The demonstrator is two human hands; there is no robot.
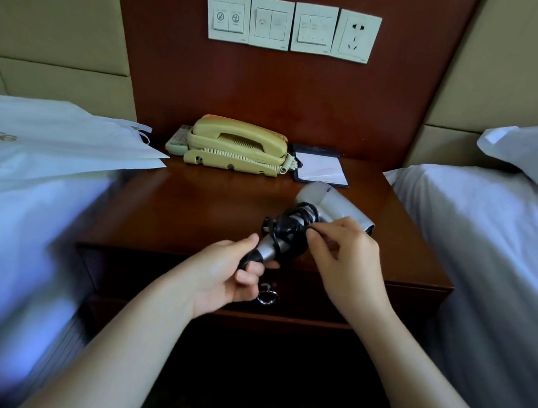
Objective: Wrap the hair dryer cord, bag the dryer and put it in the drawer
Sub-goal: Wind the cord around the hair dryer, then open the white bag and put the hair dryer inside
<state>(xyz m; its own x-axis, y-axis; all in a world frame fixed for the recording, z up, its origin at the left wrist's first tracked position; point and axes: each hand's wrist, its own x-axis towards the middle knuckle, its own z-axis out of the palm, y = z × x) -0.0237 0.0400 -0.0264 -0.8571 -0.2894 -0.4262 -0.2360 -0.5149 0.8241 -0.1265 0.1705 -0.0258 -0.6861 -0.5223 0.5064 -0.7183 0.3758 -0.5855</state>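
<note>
Cord (286, 228) sits in black loops round the dryer (337, 203) handle, and I read both grips as serving that. My left hand (229, 279) clamps the handle's butt to steady it. My right hand (342, 259) pinches the loose end against the coils, probably to tuck it. The dryer hangs over the nightstand (207, 216) front edge, barrel pointing away. The bag (62, 136) lies flat on the left bed (14, 237), near enough to grab. The drawer (120, 267) below is closed, so bagging comes first.
</note>
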